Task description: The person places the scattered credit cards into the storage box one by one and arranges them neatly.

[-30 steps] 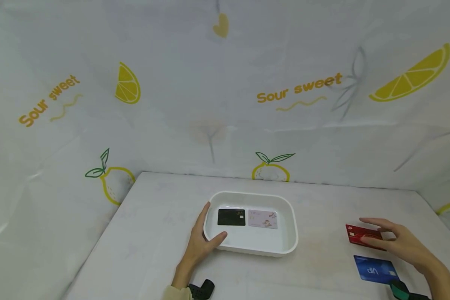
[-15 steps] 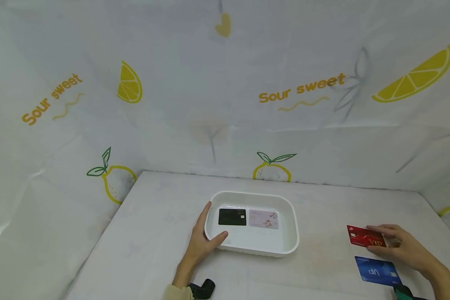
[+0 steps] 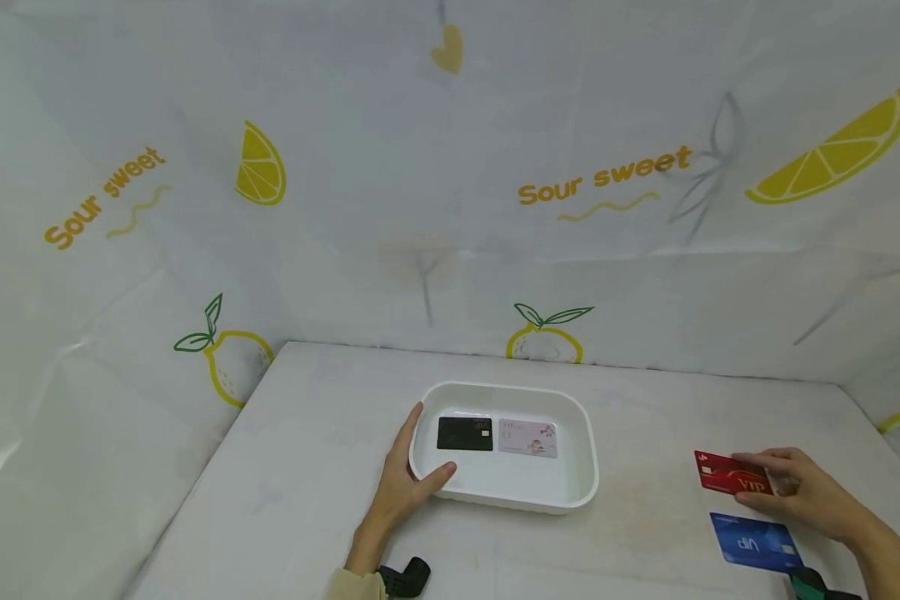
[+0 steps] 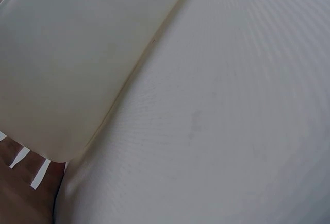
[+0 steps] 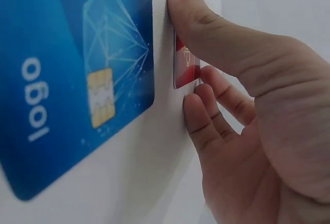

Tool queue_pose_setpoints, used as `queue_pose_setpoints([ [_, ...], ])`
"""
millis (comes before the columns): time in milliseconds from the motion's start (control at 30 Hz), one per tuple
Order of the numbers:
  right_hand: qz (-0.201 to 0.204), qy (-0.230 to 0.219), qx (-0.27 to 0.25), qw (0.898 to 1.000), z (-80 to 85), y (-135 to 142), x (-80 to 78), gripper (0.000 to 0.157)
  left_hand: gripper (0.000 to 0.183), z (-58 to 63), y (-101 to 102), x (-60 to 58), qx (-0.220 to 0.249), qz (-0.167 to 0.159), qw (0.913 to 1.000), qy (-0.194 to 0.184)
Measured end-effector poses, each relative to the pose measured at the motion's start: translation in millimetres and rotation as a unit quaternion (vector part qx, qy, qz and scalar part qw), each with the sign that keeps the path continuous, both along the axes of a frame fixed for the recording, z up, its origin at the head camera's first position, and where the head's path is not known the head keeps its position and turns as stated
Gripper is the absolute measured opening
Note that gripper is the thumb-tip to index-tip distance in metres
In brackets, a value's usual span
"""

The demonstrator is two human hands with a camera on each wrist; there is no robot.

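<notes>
My left hand (image 3: 397, 490) holds the near left corner of a white rectangular tray (image 3: 510, 485), thumb over the front rim and fingers along the outside. The tray's wall (image 4: 82, 59) fills the upper left of the left wrist view. Inside lie a black VIP card (image 3: 461, 434) and, beside it, a pale pink card (image 3: 527, 438). Over at the right, my right hand (image 3: 813, 493) pinches the right end of a red VIP card (image 3: 726, 473) between thumb and fingers at its long edges. That end is partly hidden by the fingers in the right wrist view.
A blue VIP card (image 3: 753, 540) with a chip lies on the white table (image 3: 630, 558), just nearer me than the red one. Behind the table hangs a white sheet (image 3: 420, 200) printed with lemons. Black straps (image 3: 405, 577) sit at both wrists.
My right hand has shifted right from over the middle of the red card to its right end, uncovering the VIP lettering. The left hand and tray have stayed put.
</notes>
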State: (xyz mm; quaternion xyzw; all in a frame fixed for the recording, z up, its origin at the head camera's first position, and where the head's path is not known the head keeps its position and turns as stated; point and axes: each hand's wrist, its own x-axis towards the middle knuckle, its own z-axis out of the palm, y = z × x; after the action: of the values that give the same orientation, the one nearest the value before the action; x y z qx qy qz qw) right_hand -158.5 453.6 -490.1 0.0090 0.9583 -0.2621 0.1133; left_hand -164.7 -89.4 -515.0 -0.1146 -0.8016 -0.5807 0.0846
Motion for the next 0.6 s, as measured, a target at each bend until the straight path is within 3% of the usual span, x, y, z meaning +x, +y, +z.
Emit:
queue_pose_setpoints([
  [333,0.038,0.009,0.007,0.999,4.6,-1.2,-3.6,0.065,0.099,-0.9,0.5,-0.1,0.003,-0.003,1.0000,0.000],
  [600,0.031,-0.011,0.009,0.999,5.7,-3.2,-5.0,0.076,0.099,0.3,0.9,-0.1,-0.016,0.012,0.9998,0.002],
])
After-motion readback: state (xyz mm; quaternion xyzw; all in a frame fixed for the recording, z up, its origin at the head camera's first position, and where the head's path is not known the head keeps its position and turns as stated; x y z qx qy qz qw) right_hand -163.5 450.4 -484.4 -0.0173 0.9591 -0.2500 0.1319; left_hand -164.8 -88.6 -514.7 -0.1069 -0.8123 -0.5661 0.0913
